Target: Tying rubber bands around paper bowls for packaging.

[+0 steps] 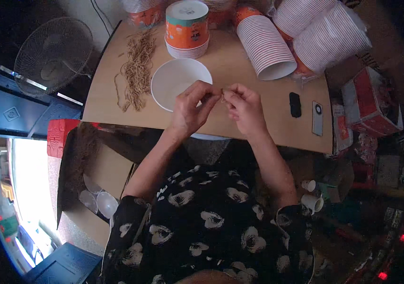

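Observation:
My left hand (191, 108) and my right hand (246, 107) meet fingertip to fingertip over the front of the table. Both are closed in a pinch. Between them shows a small bit of brown cord (222, 97), mostly hidden by the fingers; it resembles the loose heap of thin brown cords (138, 71) lying at the left. A wide white paper bowl (173, 78) stands upright just beyond and left of my left hand, which overlaps its right rim. Behind that bowl, an upside-down stack of orange and white paper tubs (188, 35) stands on the table.
Long nested stacks of paper tubs (264, 47), some in plastic wrap (332, 40), lie at the back right. A black object (295, 104) and a phone (317, 118) rest near the table's right edge. A fan (53, 57) stands left; an open carton (109, 165) sits below the table.

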### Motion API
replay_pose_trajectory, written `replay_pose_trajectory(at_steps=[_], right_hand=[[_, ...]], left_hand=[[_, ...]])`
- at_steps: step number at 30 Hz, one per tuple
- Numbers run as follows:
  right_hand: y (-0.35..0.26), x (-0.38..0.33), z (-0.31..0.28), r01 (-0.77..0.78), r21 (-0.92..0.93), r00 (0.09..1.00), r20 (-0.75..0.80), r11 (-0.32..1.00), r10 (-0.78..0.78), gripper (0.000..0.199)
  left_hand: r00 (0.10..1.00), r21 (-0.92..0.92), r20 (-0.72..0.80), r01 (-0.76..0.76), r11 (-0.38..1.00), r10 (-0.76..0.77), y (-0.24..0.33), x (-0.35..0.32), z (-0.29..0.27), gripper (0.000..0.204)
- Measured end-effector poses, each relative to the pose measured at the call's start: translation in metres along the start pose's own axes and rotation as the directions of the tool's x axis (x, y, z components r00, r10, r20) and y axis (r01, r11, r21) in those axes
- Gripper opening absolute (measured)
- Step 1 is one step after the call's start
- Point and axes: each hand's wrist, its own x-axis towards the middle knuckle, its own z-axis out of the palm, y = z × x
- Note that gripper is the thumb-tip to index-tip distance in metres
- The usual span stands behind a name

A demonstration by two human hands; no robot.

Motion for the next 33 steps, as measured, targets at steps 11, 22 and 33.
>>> replay_pose_trajectory(at_steps=[11, 22, 33], right_hand=[[-0.001, 0.004, -0.005, -0.071, 0.142, 0.997, 0.047, 0.987, 0.065, 0.011], [-0.01, 0.01, -0.012, -0.108, 0.174, 0.992, 0.082, 0.979, 0.094, 0.015], [-0.009, 0.008, -0.016, 0.415, -0.297, 0.907, 0.067, 0.86, -0.415, 0.014]], left_hand=[[0.972, 0.189, -0.024, -0.226, 0.955, 0.235, 0.0, -0.001, 0.004, 0.022], [0.929, -0.183, 0.065, 0.371, 0.911, -0.365, -0.002, -0.002, -0.007, 0.012], [0.666, -0.641, 0.371, 0.688, 0.341, -0.647, 0.007, 0.01, -0.017, 0.016]])
